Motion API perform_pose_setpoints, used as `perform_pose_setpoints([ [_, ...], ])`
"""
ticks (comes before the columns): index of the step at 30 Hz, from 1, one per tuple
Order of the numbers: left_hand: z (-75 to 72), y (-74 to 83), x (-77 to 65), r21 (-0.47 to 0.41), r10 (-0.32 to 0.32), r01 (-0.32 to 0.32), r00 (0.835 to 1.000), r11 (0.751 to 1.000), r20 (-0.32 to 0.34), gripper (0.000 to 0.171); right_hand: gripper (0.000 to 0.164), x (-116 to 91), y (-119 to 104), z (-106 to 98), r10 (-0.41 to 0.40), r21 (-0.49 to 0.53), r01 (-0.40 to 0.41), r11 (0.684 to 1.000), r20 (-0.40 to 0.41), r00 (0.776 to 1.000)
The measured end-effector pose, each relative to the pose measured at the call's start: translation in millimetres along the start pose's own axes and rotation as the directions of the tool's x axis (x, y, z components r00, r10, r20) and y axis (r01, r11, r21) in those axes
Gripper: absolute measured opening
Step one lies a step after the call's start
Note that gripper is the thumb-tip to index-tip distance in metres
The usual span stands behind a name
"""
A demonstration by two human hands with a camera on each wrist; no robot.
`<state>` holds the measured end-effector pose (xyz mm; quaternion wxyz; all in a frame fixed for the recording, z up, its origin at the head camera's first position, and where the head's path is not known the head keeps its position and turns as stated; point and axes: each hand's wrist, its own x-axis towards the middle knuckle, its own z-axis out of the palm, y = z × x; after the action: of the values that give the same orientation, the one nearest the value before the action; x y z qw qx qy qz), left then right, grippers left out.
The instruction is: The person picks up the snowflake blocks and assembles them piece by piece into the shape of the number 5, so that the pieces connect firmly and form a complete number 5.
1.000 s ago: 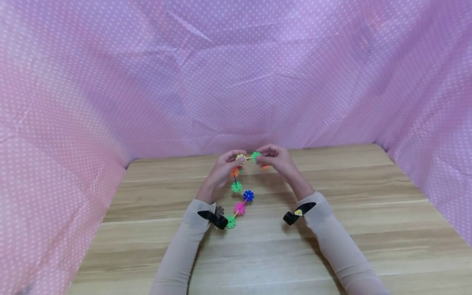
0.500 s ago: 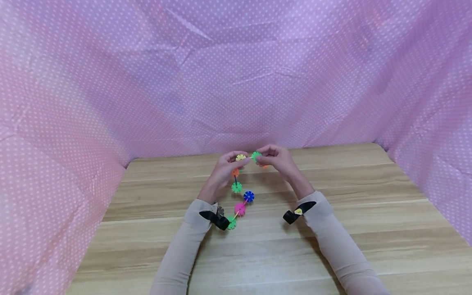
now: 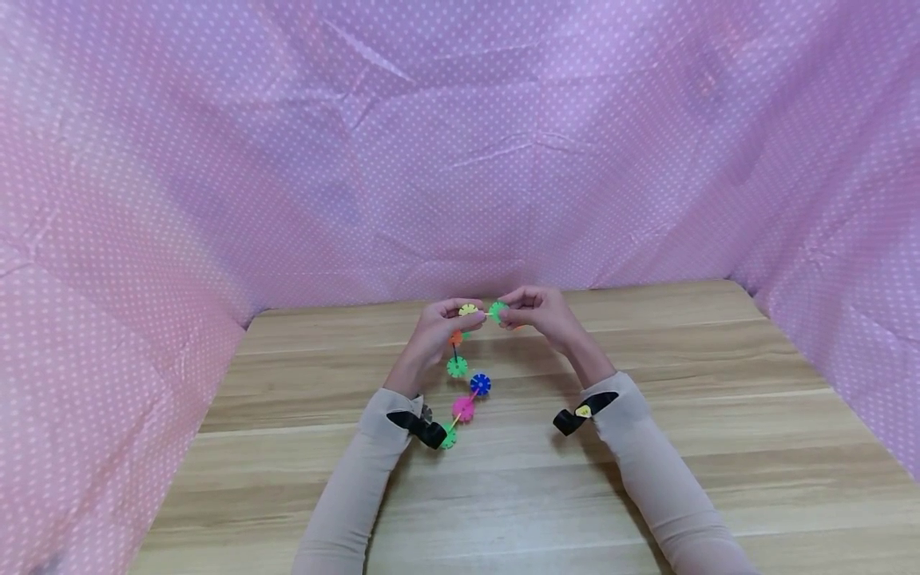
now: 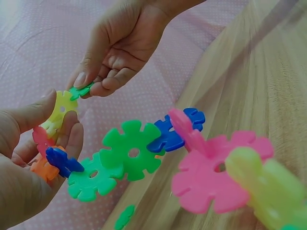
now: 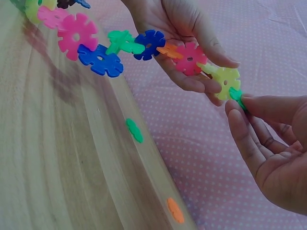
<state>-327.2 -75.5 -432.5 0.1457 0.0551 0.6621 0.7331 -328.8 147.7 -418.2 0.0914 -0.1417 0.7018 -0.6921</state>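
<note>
A chain of notched, flower-shaped plastic discs hangs from my left hand point(image 3: 434, 334). Its thumb and fingers pinch the chain near a yellow disc point(image 5: 226, 82) at the end. My right hand point(image 3: 545, 318) pinches a small green disc point(image 5: 237, 97) between thumb and fingertips. The green disc meets the edge of the yellow one; whether their slots are fully locked I cannot tell. Along the chain come a red-pink disc point(image 5: 190, 58), an orange disc point(image 4: 44, 170), blue discs point(image 5: 100, 61), a green disc point(image 4: 132, 151) and a large pink disc point(image 4: 211, 177). Part of it passes behind the left wrist.
A loose green disc point(image 5: 134, 130) and a loose orange disc point(image 5: 175, 210) lie near the far edge of the wooden table point(image 3: 647, 495). Pink dotted cloth point(image 3: 460, 160) hangs behind and at both sides. Black straps point(image 3: 573, 419) stick out from the wrists.
Both hands have come slightly lower, with the yellow and green discs staying close together. The left thumb has slid towards the green disc, and the hanging chain has swung a little to the left.
</note>
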Motion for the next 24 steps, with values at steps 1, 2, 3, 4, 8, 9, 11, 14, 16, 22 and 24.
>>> perform_pose_setpoints([
  [1, -0.2, 0.7, -0.8, 0.009, -0.001, 0.001, 1.0, 1.0, -0.001, 0.033, 0.026, -0.4, -0.1, 0.1, -0.001, -0.003, 0.001, 1.0, 0.002, 1.0],
  [2, -0.3, 1.0, -1.3, 0.016, -0.002, 0.002, 1.0, 1.0, -0.003, 0.034, 0.026, -0.7, -0.2, 0.3, -0.001, -0.007, 0.001, 1.0, 0.004, 1.0],
  [3, -0.4, 1.4, -1.7, 0.022, -0.002, 0.002, 1.0, 1.0, -0.006, 0.033, 0.026, -0.8, 0.0, 0.5, -0.002, -0.007, 0.002, 1.0, 0.004, 1.0],
  [4, -0.4, 1.5, -2.1, 0.029, -0.002, 0.002, 1.0, 1.0, -0.009, 0.033, 0.026, -1.1, 0.1, 0.5, -0.003, -0.01, 0.003, 1.0, 0.006, 1.0],
  [8, 0.4, 1.8, -3.6, 0.05, -0.002, 0.003, 1.0, 0.999, -0.018, 0.029, 0.027, -1.8, 1.1, 0.3, 0.003, 0.001, -0.003, 1.0, 0.002, 1.0],
  [9, 0.5, 1.7, -4.0, 0.051, -0.001, 0.002, 1.0, 0.999, -0.017, 0.029, 0.028, -1.9, 1.7, -0.1, 0.005, 0.005, -0.005, 1.0, 0.002, 1.0],
  [11, 1.0, 1.5, -4.5, 0.058, 0.0, 0.001, 1.0, 0.998, -0.015, 0.028, 0.028, -2.2, 1.9, -0.1, 0.007, 0.009, -0.007, 1.0, -0.001, 1.0],
  [14, 0.8, 1.4, -5.3, 0.067, 0.004, -0.003, 1.0, 0.998, -0.014, 0.028, 0.029, -2.1, 2.3, 0.0, 0.008, 0.007, -0.008, 1.0, 0.001, 1.0],
  [16, 0.5, 1.9, -5.7, 0.079, 0.008, -0.007, 1.0, 0.997, -0.013, 0.028, 0.029, -2.0, 2.0, 0.0, 0.005, 0.003, -0.005, 1.0, 0.007, 1.0],
  [22, 0.2, 3.8, -5.4, 0.1, 0.013, -0.011, 1.0, 0.995, -0.018, 0.026, 0.028, -1.6, 2.2, 1.1, -0.009, 0.021, 0.009, 1.0, 0.0, 1.0],
  [24, 0.7, 4.0, -5.2, 0.094, 0.012, -0.01, 1.0, 0.996, -0.024, 0.025, 0.028, -1.9, 2.8, 2.1, -0.024, 0.03, 0.025, 0.999, -0.009, 1.0],
])
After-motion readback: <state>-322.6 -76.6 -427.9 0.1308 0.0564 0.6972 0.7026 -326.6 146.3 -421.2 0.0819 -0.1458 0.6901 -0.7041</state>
